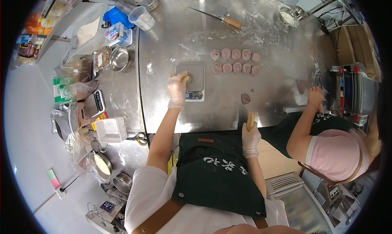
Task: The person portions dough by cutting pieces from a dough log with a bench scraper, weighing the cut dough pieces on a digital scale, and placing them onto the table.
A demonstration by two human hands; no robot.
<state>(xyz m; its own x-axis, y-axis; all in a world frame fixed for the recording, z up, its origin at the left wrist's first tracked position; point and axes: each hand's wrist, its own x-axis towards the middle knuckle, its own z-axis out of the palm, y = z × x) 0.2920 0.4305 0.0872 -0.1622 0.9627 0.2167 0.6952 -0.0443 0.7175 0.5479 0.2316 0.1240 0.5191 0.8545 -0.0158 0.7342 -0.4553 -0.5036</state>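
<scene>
My left hand (177, 85), in a clear glove, pinches a small piece of mauve dough (189, 78) at the plate of a flat digital scale (196, 81). Whether the dough rests on the plate, I cannot tell. At the table's front edge my right hand (250, 138), also gloved, is closed round a wooden-handled knife (250, 120); its blade blends into the dark metal around it. Just beyond the knife lie a cut lump of mauve dough (245, 99) and a tiny scrap (252, 90). Two rows of small dough pieces (237, 67) sit farther back.
A broad-bladed knife (232, 22) lies at the back of the steel table (171, 38). On the right, a co-worker's hand (315, 96) is near another dough piece (301, 86). Steel bowls (119, 59), tubs, bags and scissors (141, 139) crowd the left side.
</scene>
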